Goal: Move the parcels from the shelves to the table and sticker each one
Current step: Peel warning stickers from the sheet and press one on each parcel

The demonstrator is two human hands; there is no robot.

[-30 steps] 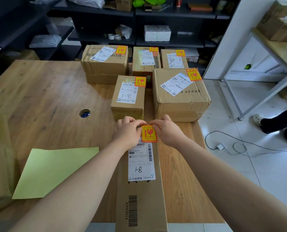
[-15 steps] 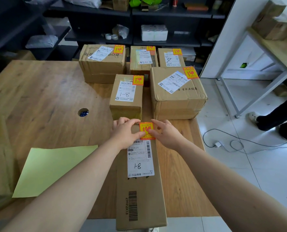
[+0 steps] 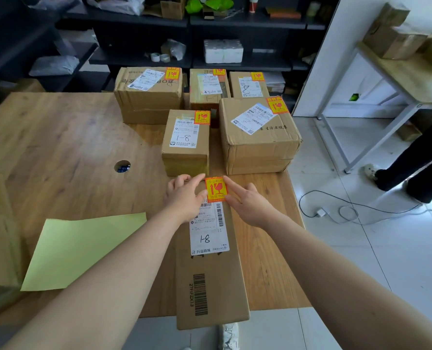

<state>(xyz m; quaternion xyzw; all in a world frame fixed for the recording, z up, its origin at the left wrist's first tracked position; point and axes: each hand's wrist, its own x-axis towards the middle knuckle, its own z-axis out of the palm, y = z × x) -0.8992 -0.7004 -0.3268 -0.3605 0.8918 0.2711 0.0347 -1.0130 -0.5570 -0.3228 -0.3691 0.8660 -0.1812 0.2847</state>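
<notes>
– Both hands have loosened since a moment ago. The fingers that were bunched over the sticker [image 3: 216, 188] have slid off to its sides, so the whole of it shows now.

– Is it down, then?

– Looks flat to me, on the far end of the long parcel [image 3: 209, 286], just above the white label [image 3: 209, 228]. The left hand [image 3: 184, 195] has forefinger and thumb stretched against the sticker's left edge, the other fingers loosely curled. The right hand [image 3: 247, 203] lies straight-fingered, forefinger and thumb touching the right edge. Neither grips anything; they only press.

– And the parcel itself?

– Lengthways on the table [image 3: 58, 147], its near end hanging over the front edge and its far end just short of the small box [image 3: 185, 145].

– How much is done?

– Five boxes [image 3: 149, 97] stand at the back of the table, each with the same red-and-yellow sticker at a top corner. This one is the sixth, and I'd say it's all but finished.

– Anything left?

– Hard to say. The shelves [image 3: 235, 21] behind hold bags and odds and ends, and there are cartons on the side rack [image 3: 399, 69] to the right. Whether those count, I can't tell. The green sheet [image 3: 83, 251] by the left arm shows no stickers on the side facing up.
</notes>
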